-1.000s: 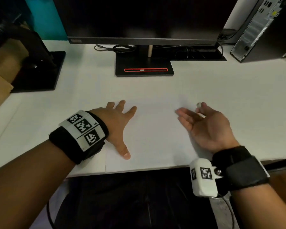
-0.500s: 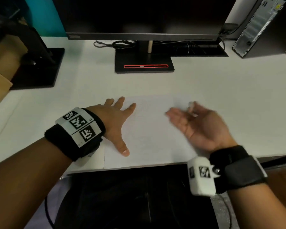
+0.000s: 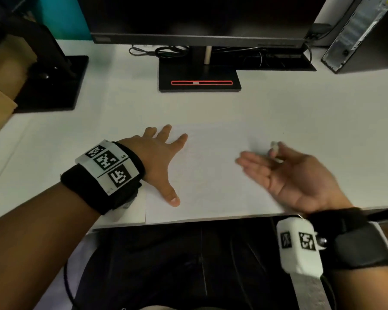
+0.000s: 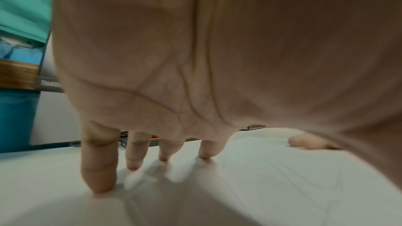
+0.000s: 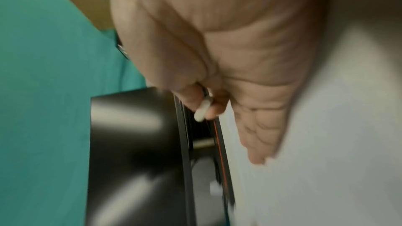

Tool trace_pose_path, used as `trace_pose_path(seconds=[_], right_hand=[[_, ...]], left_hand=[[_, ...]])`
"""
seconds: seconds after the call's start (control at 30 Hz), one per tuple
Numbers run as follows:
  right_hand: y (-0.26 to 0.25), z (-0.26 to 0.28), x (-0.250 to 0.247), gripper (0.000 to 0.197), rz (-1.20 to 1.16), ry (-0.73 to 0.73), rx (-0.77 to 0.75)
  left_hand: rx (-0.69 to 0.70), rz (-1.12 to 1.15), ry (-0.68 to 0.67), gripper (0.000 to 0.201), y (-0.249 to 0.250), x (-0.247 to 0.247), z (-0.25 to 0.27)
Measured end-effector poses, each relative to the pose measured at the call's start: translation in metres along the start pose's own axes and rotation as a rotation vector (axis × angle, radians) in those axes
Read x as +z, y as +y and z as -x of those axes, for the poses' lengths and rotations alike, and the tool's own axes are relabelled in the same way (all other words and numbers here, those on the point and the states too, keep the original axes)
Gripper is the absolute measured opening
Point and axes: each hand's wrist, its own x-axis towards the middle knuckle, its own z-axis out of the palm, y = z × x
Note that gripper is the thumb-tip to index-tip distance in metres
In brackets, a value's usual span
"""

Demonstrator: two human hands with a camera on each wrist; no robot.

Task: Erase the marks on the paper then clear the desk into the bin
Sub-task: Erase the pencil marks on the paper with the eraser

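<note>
A white sheet of paper [image 3: 211, 175] lies on the white desk near its front edge; faint pencil lines on the paper [image 4: 293, 186] show in the left wrist view. My left hand [image 3: 159, 162] lies flat on the sheet's left part, its fingers [image 4: 99, 169] spread and pressing down. My right hand [image 3: 287, 173] is turned on its edge over the sheet's right part, little-finger side down, its other fingers straight. Its thumb and forefinger pinch a small white eraser [image 3: 274, 148], seen as a pale stub of eraser [image 5: 201, 109] in the right wrist view.
A black monitor stand [image 3: 199, 77] with a red line stands behind the paper, cables beside it. A computer tower [image 3: 363, 34] is at the back right, a second black stand [image 3: 52, 83] and a cardboard box [image 3: 0, 86] at the left. No bin is in view.
My right hand with the eraser swept left across the paper, then back toward the right. The left hand stayed flat on the sheet.
</note>
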Motion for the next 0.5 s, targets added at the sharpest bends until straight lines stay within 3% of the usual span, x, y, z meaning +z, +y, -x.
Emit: trace_pose_path(seconds=[0.1, 0.17, 0.2, 0.27, 0.37, 0.43, 0.5], right_hand=[[-0.040, -0.002, -0.027, 0.036, -0.116, 0.252, -0.339], [-0.044, 0.002, -0.027, 0.030, -0.101, 0.256, -0.469], [-0.041, 0.005, -0.019, 0.028, -0.052, 0.198, -0.464], [-0.022, 0.010, 0.000, 0.022, 0.137, 0.028, -0.314], [0.005, 0.018, 0.021, 0.014, 0.641, -0.146, -0.057], [0.009, 0.019, 0.026, 0.020, 0.981, -0.159, -0.021], [0.001, 0.015, 0.025, 0.030, 1.257, -0.084, -0.085]], left_hand=[[0.003, -0.014, 0.015, 0.162, 0.000, 0.001, -0.002], [0.004, -0.019, 0.024, 0.161, 0.000, 0.001, -0.003], [0.003, -0.015, 0.027, 0.160, 0.000, 0.001, -0.003], [0.010, 0.016, 0.021, 0.152, 0.001, 0.000, 0.000], [0.041, 0.071, 0.009, 0.135, 0.005, -0.002, 0.002], [0.058, 0.082, -0.004, 0.126, 0.008, -0.003, 0.003], [0.060, 0.088, -0.020, 0.120, 0.010, -0.002, 0.004]])
